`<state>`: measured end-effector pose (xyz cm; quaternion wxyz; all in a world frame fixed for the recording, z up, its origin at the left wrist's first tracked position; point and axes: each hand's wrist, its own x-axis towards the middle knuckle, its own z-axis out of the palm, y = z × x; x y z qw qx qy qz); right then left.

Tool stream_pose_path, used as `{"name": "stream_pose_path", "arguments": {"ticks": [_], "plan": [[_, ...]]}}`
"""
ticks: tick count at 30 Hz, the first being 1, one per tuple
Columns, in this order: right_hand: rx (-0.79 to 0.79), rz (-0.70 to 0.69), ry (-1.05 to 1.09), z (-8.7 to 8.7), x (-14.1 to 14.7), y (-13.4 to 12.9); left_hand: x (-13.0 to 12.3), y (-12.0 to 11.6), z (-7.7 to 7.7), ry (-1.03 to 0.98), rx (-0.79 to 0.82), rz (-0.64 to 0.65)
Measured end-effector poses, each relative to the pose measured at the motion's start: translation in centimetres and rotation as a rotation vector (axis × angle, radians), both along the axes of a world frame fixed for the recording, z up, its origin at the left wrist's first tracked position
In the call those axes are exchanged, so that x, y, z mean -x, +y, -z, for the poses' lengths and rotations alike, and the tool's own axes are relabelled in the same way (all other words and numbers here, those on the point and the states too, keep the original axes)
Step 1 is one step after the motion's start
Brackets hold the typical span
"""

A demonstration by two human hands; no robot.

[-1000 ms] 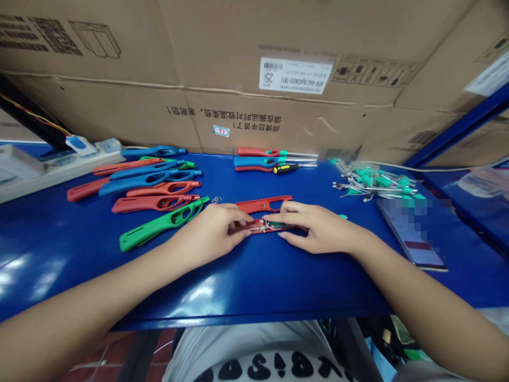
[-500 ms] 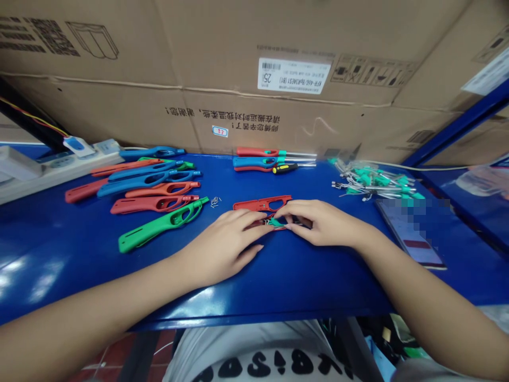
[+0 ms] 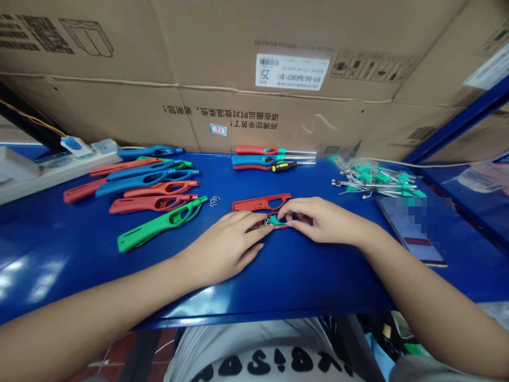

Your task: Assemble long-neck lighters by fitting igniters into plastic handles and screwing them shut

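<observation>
Both hands meet at a red lighter shell half (image 3: 281,226) that lies on the blue table, with a green trigger part (image 3: 273,220) and thin wires in it. My left hand (image 3: 233,245) covers the shell's left end, its fingers closed on it. From the right, my right hand (image 3: 314,219) pinches at the green part and the shell's right portion with thumb and fingertips. Just behind them lies another red shell half (image 3: 254,204), inner side up, touched by neither palm. The fingers hide much of the held shell.
Several coloured lighter shells (image 3: 149,223) lie at the left, beside small screws (image 3: 214,201). Assembled lighters (image 3: 254,160) and a yellow-black screwdriver (image 3: 284,166) are at the back. Green-tipped metal tubes with wires (image 3: 374,178) and a phone (image 3: 413,233) lie right. A cardboard box (image 3: 222,63) stands behind.
My right hand's fingers have shifted slightly on the shell, showing more of the green part. My left hand stays nearly where it was. The whole view has moved a little.
</observation>
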<state>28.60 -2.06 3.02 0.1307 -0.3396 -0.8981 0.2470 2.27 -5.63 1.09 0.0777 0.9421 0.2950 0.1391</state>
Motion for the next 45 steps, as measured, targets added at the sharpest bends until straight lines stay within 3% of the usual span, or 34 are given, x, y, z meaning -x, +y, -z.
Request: {"name": "stream_pose_path", "arguments": {"ticks": [6, 25, 37, 45], "plan": [[-0.021, 0.041, -0.001, 0.3, 0.0, 0.2, -0.2, 0.0, 0.0, -0.003, -0.013, -0.003], [-0.104, -0.097, -0.053, -0.2, 0.2, 0.1, 0.4, 0.6, 0.7, 0.039, -0.004, 0.041], [-0.109, -0.073, -0.054, -0.2, 0.7, -0.3, 0.2, 0.5, 0.5, 0.024, -0.044, 0.043], [-0.158, -0.024, -0.192, -0.4, 1.2, -0.8, 0.1, 0.4, 0.5, 0.063, -0.086, 0.058]]}}
